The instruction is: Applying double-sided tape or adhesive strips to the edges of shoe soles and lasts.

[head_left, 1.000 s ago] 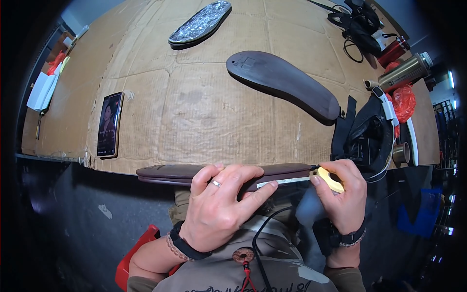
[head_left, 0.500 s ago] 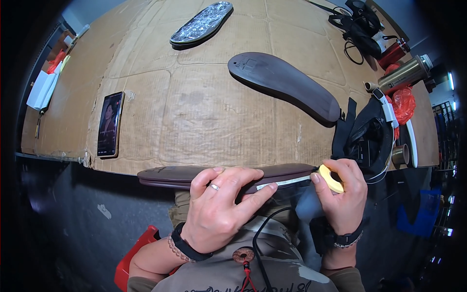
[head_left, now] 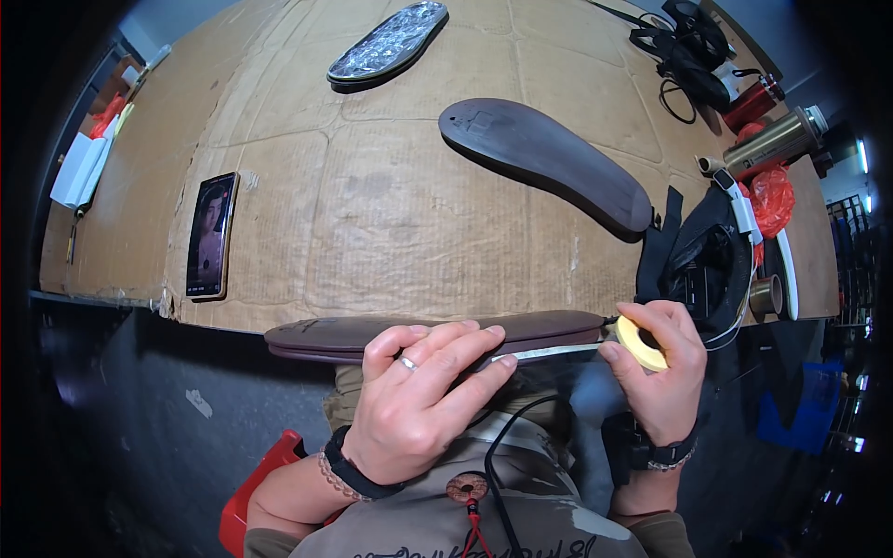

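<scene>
At the table's near edge lies a long, dark brown, sole-shaped piece [head_left: 316,339], made of two layers with a seam along its side. My left hand [head_left: 414,395] is wrapped over its middle, the fingers on top and the thumb at the near side. A narrow pale strip of tape [head_left: 558,352] runs from my left thumb along that side to a yellowish tape roll [head_left: 629,344]. My right hand [head_left: 668,381] grips the roll between thumb and fingers, just past the piece's right end. The underside of the piece is hidden.
A similar dark piece [head_left: 544,158] lies farther back, and a foil-topped one [head_left: 386,46] behind it. A phone [head_left: 212,237] is on the left. Bottles [head_left: 777,144], a red plastic bag [head_left: 772,200], black straps and cables crowd the right. A red stool [head_left: 256,493] shows below.
My right hand and the roll have shifted slightly right, away from the piece's end. My left thumb has slid a little left along the tape.
</scene>
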Available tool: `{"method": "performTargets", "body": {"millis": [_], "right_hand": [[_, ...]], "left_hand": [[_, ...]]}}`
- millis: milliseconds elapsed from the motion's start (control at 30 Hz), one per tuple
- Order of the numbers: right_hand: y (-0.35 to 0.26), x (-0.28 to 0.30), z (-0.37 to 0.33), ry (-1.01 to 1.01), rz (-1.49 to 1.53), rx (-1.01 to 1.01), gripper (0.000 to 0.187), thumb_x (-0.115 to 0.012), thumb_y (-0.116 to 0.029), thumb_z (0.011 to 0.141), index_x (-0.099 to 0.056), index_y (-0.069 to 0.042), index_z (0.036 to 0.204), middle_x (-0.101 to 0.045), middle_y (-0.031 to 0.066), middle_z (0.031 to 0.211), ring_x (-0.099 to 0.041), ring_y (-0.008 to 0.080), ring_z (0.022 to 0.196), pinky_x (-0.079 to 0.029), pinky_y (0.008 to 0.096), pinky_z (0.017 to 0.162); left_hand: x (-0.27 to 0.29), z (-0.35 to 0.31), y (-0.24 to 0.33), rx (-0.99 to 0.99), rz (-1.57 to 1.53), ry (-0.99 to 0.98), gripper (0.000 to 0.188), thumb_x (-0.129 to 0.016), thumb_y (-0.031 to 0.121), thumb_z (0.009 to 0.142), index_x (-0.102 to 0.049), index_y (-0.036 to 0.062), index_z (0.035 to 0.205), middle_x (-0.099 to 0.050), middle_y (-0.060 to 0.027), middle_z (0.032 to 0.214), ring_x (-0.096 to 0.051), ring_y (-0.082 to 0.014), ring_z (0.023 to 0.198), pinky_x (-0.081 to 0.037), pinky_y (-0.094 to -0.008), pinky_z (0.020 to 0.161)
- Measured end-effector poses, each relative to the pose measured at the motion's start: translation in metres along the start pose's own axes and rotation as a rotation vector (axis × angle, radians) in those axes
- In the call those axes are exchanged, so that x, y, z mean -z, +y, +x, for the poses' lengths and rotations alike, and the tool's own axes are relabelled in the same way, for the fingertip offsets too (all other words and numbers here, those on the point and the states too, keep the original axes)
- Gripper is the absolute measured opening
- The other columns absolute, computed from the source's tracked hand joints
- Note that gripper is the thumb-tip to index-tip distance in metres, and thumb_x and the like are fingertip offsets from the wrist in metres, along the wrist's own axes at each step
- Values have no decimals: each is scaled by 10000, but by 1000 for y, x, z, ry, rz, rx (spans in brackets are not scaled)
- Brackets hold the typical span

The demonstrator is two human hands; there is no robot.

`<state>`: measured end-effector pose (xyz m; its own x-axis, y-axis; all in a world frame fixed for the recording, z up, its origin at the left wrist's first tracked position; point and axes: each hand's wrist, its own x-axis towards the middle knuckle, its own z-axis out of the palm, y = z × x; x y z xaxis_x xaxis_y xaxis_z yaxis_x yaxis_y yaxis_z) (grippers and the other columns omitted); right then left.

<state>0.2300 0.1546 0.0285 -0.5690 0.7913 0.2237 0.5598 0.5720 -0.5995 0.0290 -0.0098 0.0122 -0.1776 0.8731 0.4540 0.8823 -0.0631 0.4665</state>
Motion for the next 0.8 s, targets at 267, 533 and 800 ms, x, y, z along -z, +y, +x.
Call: {"method": "performTargets", "body": {"millis": [267,533,800], "right_hand": [[-28,14,-9,162,-86,121,486,-917,-246,682,-744,8,1058,-607,144,988,-625,286,873,-513,370,770],[-17,0,-5,166,-124,85,437,-918,-164,676,-740,3,1039,-608,143,974,-627,290,853,-515,369,757],[-11,-10,-5,174,-139,39,397,-916,-154,697,-737,-4,1018,-617,137,943,-636,294,834,-524,378,743]], "left_hand": [[0,-1,0,11,8,-7,353,-780,78,736,-787,169,1077,-735,-30,1175,-707,-172,1035,-354,-348,988],[1,-4,-1,23,10,2,341,-780,91,758,-785,196,1082,-737,-15,1178,-706,-163,1037,-358,-352,990],[0,-4,1,26,16,15,334,-780,83,760,-786,191,1076,-739,-13,1174,-708,-161,1035,-350,-340,1003]]}}
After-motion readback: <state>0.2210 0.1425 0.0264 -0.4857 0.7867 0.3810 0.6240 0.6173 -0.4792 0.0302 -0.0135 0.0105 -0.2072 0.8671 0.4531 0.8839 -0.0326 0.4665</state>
